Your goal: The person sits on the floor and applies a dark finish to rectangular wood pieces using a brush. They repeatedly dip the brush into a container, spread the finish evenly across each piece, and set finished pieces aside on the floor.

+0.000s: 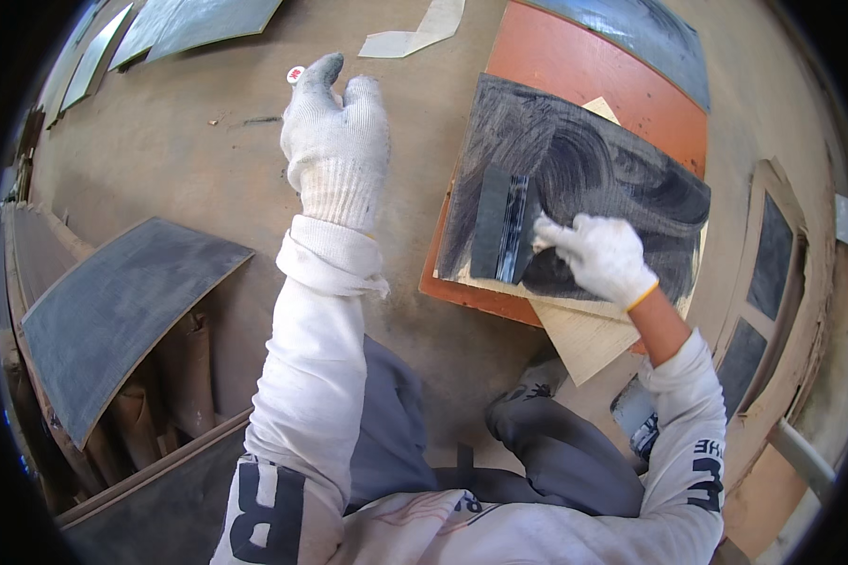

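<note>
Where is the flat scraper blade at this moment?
In the head view, right of centre, the scraper blade lies on the black-coated board, held by the right hand at its right edge.

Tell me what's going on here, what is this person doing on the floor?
A person in white knit gloves is crouched over a thin board smeared with black coating, which lies on an orange panel. The right hand presses a wide flat scraper onto the board's lower left part. The left hand is raised over the bare floor, holding nothing. Another dark-coated board leans at the left.
</note>
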Tool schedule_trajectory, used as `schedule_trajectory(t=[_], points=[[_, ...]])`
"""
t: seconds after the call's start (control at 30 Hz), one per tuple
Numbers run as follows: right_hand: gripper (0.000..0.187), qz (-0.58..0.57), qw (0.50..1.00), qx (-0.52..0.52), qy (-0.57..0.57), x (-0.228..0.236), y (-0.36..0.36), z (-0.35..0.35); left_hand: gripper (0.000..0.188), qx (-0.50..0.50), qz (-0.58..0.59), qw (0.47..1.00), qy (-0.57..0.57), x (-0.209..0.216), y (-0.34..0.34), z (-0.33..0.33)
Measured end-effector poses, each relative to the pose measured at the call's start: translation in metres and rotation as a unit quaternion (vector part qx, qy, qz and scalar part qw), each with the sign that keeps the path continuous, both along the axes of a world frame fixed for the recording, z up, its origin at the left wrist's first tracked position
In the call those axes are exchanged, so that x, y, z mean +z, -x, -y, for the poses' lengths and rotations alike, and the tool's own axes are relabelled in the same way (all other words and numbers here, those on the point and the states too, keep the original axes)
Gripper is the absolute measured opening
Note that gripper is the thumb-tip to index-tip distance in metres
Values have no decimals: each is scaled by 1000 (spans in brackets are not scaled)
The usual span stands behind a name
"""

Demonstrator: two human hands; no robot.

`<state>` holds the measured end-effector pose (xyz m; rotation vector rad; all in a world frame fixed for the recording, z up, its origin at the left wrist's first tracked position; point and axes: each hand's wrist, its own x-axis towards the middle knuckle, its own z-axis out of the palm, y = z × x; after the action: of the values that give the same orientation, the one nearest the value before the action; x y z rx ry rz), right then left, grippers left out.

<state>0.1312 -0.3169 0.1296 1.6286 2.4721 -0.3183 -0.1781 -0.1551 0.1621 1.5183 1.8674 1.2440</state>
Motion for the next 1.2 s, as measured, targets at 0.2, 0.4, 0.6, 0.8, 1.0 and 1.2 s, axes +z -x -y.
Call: schedule_trajectory(t=[0.2, 0.4, 0.6, 0.8, 1.0, 1.2], points=[[39, -15, 996, -76, -49, -7, 14, 32, 46, -6, -15, 1000, -12, 4, -5, 0], [33, -49, 996, -55, -60, -12, 36, 24, 45, -16, -42, 999, -26, -4, -9, -2], [49, -443, 775, -362, 271, 17, -66, 34, 45, -11, -15, 1000, -19, 2, 8, -1], [44, -761, 412, -501, -2, -34, -81, 50, 46, -18, 10, 1000, -20, -9, 10, -9], [31, -695, 490, -522, 70, -39, -48, 9, 47, -33, 15, 999, -7, -17, 4, -9], [23, -650, 587, -459, 150, -24, -112, 29, 46, -45, 32, 998, -26, -15, 13, -11]])
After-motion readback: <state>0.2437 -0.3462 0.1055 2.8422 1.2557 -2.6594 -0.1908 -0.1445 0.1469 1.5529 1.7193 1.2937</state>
